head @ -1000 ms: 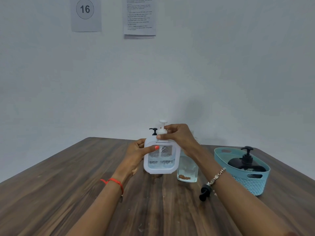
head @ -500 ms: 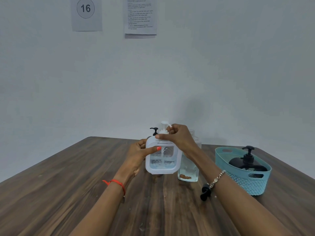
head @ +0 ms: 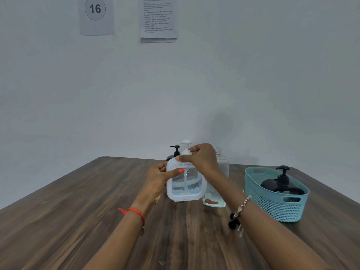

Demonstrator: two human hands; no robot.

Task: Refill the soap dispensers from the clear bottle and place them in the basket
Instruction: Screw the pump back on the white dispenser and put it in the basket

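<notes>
**Pump head turning on white dispenser: likely re-capping**

Over the last second the pump head [head: 185, 143] has rotated: its spout faces a different way in each frame and is now motion-blurred. The body has barely moved. Right hand [head: 200, 158] pinches the collar at the neck. Left hand [head: 157, 176] grips the white soap dispenser [head: 185, 184] by its side, thumb across the front.

My read: the pump is being threaded on after a fill. There's liquid in the window, and the clear bottle [head: 216, 195] just behind-right stands uncapped and nearly empty. I can't confirm the twist direction.

The dispenser sits centre of the worktop [head: 97, 211], well apart from the teal basket [head: 272, 207], which already holds a black dispenser [head: 282, 186]. Another black pump [head: 176, 150] shows behind it.

Long axis near vertical, pump up, windowed face toward the camera. Can't tell which way the spout points now.
</notes>
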